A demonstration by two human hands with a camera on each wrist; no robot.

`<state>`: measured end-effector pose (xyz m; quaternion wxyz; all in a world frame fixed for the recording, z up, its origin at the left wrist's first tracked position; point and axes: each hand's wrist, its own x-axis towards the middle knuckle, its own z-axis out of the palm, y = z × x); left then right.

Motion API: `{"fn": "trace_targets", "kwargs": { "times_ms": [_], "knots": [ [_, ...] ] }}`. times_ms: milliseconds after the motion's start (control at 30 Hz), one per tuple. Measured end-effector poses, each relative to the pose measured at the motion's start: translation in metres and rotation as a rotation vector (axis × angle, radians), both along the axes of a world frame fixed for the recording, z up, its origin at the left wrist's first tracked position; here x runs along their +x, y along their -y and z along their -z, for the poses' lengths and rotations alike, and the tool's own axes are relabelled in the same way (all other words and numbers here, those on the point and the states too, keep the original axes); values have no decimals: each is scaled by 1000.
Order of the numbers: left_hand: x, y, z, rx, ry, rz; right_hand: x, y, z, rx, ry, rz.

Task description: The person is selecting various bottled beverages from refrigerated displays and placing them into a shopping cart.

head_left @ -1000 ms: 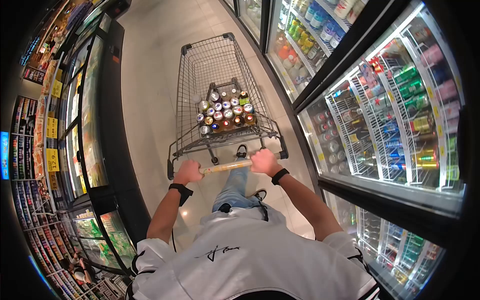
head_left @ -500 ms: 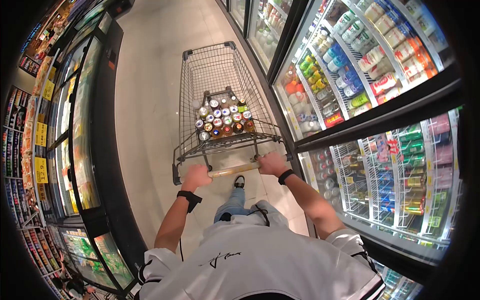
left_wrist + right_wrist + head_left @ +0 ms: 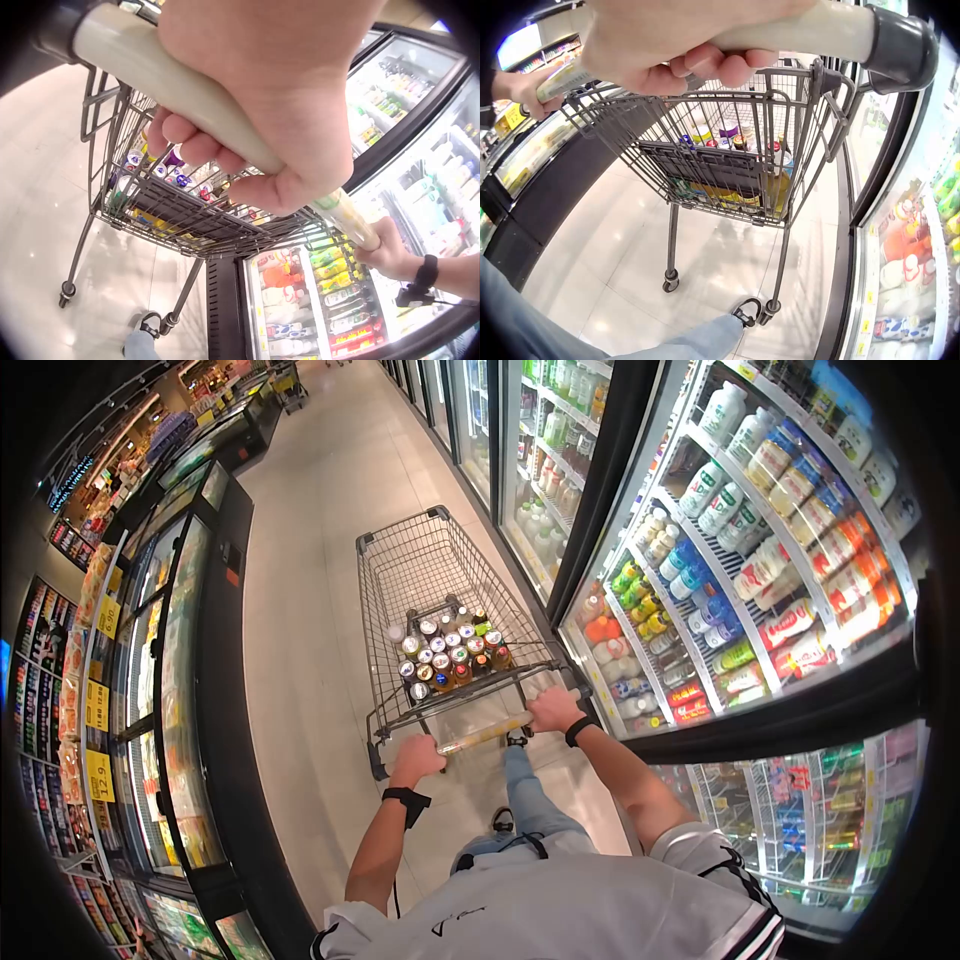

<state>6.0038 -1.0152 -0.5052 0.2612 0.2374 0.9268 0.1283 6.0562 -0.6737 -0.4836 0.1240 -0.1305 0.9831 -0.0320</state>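
Observation:
Both hands grip the pale handlebar [image 3: 485, 735] of a wire shopping cart [image 3: 420, 550]. The left hand [image 3: 414, 762] holds it near its left end; in the left wrist view its fingers and thumb curl round the bar. Toward the right end, the right hand [image 3: 556, 710] holds the bar, fingers wrapped under it in the right wrist view. Several bottles and cans [image 3: 455, 650] stand together at the near end of the basket, their caps and lids facing up. The far part of the basket shows bare wire.
Glass-door fridges [image 3: 740, 550] with bottled drinks line the right side, close to the cart. Along the left runs a low black display freezer [image 3: 235, 690] with yellow price tags [image 3: 100, 775]. Tiled floor [image 3: 310, 490] stretches ahead, with another cart [image 3: 290, 392] far off.
The person has walked forward with the cart, and the fridges on the right have slid back past it. The view has tilted up, showing more aisle ahead. Both hands keep their hold.

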Motion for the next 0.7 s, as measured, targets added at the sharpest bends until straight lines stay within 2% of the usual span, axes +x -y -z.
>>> {"fn": "trace_targets", "kwargs": {
  "times_ms": [133,333,433,700],
  "knots": [
    [-56,-22,-18,40,-56,-56,-64,-20,0,-64,-50,-28],
    [-145,-47,-13,-77,80,-92,-160,-49,-5,-122,-155,-115],
    [-179,-60,-12,-56,80,-156,-202,-64,-3,-118,-124,-143],
    [-284,-73,-10,-107,64,-154,-312,-78,4,-118,-109,-160]
  ]
}}
